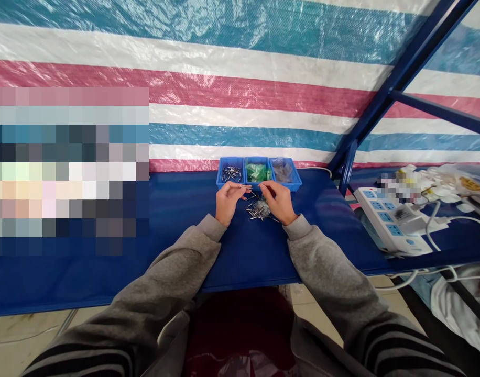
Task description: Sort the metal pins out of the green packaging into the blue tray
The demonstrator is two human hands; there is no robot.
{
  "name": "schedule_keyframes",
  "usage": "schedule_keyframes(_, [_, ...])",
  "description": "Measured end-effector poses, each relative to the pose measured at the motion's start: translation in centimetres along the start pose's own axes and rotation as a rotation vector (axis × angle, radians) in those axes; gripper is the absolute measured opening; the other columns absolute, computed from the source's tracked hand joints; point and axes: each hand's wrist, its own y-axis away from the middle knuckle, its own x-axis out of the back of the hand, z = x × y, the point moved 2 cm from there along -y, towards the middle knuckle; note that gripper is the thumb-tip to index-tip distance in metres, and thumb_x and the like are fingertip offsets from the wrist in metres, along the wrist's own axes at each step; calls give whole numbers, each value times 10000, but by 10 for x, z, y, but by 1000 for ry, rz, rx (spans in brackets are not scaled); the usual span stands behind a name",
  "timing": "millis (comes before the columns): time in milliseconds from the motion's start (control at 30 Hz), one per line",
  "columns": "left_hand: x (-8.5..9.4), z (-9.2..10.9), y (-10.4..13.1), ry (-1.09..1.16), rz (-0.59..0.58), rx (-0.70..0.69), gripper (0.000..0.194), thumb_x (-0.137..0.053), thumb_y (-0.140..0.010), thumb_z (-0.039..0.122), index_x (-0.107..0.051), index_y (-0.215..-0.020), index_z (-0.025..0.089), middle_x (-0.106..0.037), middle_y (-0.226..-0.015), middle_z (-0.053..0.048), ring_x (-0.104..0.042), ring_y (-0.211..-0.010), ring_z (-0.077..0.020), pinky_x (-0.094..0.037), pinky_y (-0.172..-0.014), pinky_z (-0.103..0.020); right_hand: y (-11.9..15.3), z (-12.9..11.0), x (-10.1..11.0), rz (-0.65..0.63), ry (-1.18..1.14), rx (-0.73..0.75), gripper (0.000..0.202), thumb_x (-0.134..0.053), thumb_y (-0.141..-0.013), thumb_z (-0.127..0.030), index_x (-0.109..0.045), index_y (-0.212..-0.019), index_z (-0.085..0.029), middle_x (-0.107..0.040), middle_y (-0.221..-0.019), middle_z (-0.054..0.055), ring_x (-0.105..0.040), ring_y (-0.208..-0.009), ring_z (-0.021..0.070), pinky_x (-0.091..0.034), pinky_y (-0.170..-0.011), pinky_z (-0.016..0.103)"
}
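Observation:
My left hand (226, 204) is closed in a pinch on a thin metal pin (246, 187), which points right toward my other hand. My right hand (278, 202) is also pinched, thumb against forefinger; what it holds, if anything, is too small to make out. Below and between the hands, a loose pile of metal pins (256, 211) lies on the blue table (177, 225), with clear plastic (264, 207) among it. Just beyond my hands stand three joined blue bins (224, 183). The left one holds similar pins (232, 174), the middle green plastic (258, 172), the right clear greyish plastic (282, 170).
A striped plastic sheet (240, 94) hangs behind the table. At right, past a blue metal frame (381, 99), a white power strip (393, 222) with cables lies near a heap of plastic bags (456, 180). The left side is pixelated.

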Motion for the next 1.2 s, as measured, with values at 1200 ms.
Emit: schedule_keyframes(1200, [-6, 8, 11, -545, -213, -328, 252, -599, -888, 394, -756, -953, 208, -751, -934, -63, -687, -815, -199, -530, -823, -323, 2, 0, 1, -1, -17, -13, 378, -460, -944, -463, -689, -854, -177, -682, -733, 58, -614, -640, 178, -484, -657, 302])
